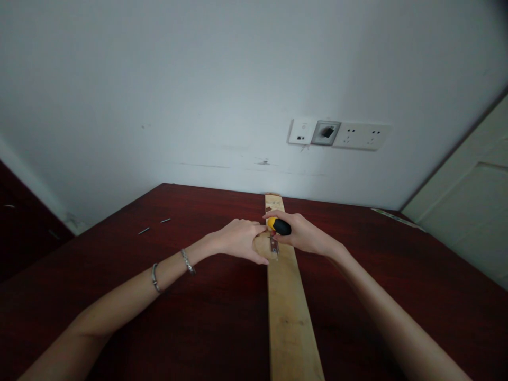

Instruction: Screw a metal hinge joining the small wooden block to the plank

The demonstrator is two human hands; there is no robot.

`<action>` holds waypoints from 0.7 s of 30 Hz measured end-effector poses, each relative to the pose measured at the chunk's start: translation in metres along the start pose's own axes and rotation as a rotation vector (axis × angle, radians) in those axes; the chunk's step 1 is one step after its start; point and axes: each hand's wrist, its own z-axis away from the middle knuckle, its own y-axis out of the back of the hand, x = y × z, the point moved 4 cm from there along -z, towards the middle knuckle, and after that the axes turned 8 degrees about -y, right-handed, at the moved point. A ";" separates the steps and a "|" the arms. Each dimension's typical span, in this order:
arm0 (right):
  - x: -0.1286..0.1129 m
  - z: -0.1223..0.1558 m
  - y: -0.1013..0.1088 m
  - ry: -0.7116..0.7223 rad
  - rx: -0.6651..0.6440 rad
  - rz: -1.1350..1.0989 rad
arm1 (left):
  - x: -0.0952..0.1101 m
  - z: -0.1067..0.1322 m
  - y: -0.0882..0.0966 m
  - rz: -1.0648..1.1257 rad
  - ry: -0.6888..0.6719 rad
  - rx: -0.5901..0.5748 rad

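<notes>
Dim, even light — soft focus, wide-angle bending at the edges.

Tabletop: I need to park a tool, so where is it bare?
Bare table right of the plank, past the right hand; also left, between the left hand and two nails. Crowded where both hands meet at the screwdriver.

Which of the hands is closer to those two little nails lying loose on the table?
Left. The left hand rests on the plank, to the right of the nails; the right hand, holding the screwdriver, lies farther right beyond it.
</notes>
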 end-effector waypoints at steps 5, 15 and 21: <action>0.002 0.000 -0.001 -0.005 -0.007 0.020 | 0.001 -0.001 -0.001 0.021 -0.014 0.002; 0.005 -0.001 -0.003 -0.003 -0.002 0.048 | 0.002 -0.001 -0.001 0.058 -0.024 0.006; 0.003 -0.001 -0.003 -0.017 0.001 0.071 | 0.001 -0.002 -0.002 0.071 -0.031 0.015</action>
